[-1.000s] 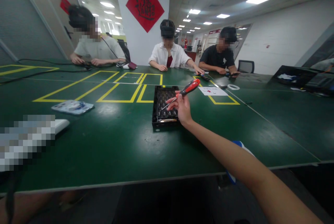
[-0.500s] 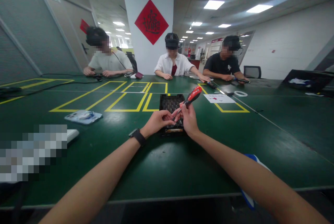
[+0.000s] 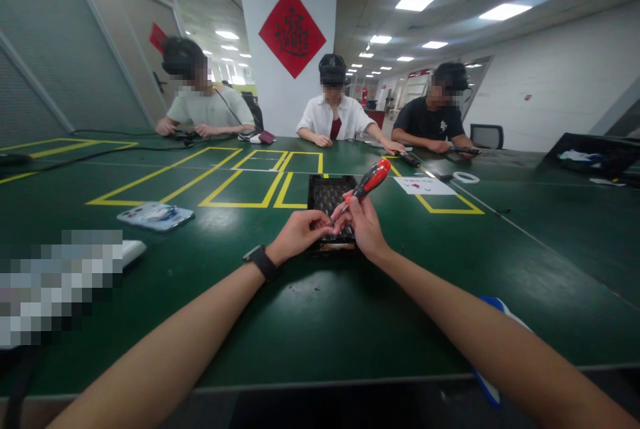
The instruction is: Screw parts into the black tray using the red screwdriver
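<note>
My right hand (image 3: 364,228) grips a screwdriver (image 3: 367,182) with a red and black handle, its handle tilted up to the right and its tip pointing down-left. My left hand (image 3: 299,234), with a black watch on the wrist, is pinched at the screwdriver's tip; whatever lies between its fingers is too small to see. Both hands hover over the near end of a black perforated tray (image 3: 330,194) lying on the green table (image 3: 320,309).
A phone (image 3: 155,215) lies at the left on the table, near yellow taped rectangles (image 3: 240,186). A white sheet (image 3: 423,185) and a tape ring (image 3: 466,177) lie at the right. Three people sit at the far side. A blue and white object (image 3: 493,342) sits under my right forearm.
My left hand came into view and joined the right at the screwdriver's tip. Over the last half second both hands stayed almost still.
</note>
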`<move>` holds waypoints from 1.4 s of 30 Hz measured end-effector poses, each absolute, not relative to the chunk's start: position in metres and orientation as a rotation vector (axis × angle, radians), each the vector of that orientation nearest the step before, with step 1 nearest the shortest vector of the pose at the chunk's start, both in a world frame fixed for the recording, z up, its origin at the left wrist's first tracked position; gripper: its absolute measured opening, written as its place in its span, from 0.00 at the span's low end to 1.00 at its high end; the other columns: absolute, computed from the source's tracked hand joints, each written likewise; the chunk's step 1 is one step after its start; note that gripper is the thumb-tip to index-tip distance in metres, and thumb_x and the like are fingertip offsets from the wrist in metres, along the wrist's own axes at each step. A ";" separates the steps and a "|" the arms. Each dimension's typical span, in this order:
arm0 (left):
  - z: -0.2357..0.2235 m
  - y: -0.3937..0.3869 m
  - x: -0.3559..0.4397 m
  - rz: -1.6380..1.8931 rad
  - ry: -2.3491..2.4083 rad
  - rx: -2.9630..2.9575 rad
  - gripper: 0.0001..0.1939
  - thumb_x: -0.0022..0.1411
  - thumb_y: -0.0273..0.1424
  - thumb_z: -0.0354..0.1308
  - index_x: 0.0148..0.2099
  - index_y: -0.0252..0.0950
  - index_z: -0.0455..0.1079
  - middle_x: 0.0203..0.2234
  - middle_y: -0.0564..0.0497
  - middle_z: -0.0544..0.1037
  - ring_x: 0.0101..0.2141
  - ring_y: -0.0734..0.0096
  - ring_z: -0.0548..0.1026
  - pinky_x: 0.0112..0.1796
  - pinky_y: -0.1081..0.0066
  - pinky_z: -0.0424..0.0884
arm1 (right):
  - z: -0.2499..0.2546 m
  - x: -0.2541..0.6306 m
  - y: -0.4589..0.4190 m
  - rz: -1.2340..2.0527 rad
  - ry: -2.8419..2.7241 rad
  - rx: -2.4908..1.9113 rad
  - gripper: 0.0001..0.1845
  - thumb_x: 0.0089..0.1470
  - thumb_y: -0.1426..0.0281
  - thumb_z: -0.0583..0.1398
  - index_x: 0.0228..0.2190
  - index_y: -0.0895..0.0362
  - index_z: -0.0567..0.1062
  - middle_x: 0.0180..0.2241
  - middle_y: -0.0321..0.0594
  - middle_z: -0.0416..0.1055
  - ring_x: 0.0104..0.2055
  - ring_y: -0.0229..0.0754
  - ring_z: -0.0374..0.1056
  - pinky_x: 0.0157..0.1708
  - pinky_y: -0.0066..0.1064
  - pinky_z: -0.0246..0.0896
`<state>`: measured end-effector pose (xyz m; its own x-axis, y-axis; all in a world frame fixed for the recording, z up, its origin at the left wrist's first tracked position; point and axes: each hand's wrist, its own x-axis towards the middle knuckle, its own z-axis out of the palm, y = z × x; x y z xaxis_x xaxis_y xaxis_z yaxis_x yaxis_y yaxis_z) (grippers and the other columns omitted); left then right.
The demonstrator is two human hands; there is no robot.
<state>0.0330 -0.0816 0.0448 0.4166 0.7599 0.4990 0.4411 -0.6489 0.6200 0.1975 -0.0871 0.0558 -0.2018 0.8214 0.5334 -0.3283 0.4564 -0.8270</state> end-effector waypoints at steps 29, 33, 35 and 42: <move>0.052 -0.086 0.034 1.006 0.957 2.399 0.13 0.61 0.35 0.49 0.35 0.33 0.72 0.25 0.52 0.74 0.26 0.76 0.68 0.30 0.75 0.62 | 0.056 0.198 -0.085 1.157 -1.418 -0.485 0.17 0.57 0.56 0.48 0.42 0.54 0.58 0.22 0.29 0.67 0.16 0.31 0.63 0.17 0.23 0.58; 0.048 -0.085 0.036 1.121 1.024 2.344 0.12 0.54 0.37 0.58 0.35 0.32 0.69 0.23 0.54 0.71 0.24 0.78 0.65 0.26 0.77 0.60 | 0.057 0.198 -0.085 1.153 -1.427 -0.494 0.17 0.57 0.56 0.49 0.41 0.54 0.58 0.22 0.30 0.68 0.15 0.31 0.63 0.16 0.23 0.56; 0.045 -0.084 0.037 1.139 1.053 2.272 0.13 0.52 0.38 0.59 0.33 0.31 0.67 0.20 0.56 0.67 0.21 0.79 0.63 0.24 0.78 0.58 | 0.056 0.198 -0.085 1.163 -1.442 -0.500 0.17 0.56 0.56 0.49 0.41 0.54 0.59 0.22 0.30 0.68 0.16 0.31 0.63 0.17 0.23 0.56; 0.045 -0.082 0.034 1.069 0.996 2.276 0.14 0.59 0.37 0.51 0.33 0.30 0.70 0.23 0.52 0.72 0.24 0.77 0.65 0.28 0.76 0.61 | 0.053 0.200 -0.079 1.207 -1.456 -0.531 0.18 0.57 0.55 0.47 0.43 0.55 0.58 0.25 0.33 0.71 0.18 0.32 0.65 0.20 0.24 0.57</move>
